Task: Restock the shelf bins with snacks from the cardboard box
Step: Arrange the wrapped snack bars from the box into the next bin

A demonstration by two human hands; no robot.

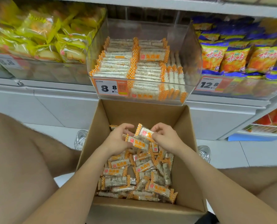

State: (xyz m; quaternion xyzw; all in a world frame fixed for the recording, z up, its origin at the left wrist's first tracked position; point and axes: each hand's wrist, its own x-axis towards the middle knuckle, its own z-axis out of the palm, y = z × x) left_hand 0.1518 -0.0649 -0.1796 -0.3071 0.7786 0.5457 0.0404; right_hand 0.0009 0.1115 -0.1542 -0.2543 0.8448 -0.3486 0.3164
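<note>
An open cardboard box [183, 143] stands on the floor below the shelf, holding several loose snack bars [134, 178] in white and orange checked wrappers. My left hand [116, 139] grips a few of these bars [137, 143] over the box's far half. My right hand [165, 136] pinches one tilted bar [144, 132] beside them. The clear shelf bin [191, 50] above the box holds neat rows of the same bars, with an 8.8 price tag [109, 88] on its front.
A bin of yellow-wrapped snacks [42, 36] sits on the left, and a bin of orange and blue packets [238, 57] on the right with a 12.8 tag. My bare knees flank the box. White floor tiles and a lower shelf [267, 126] lie to the right.
</note>
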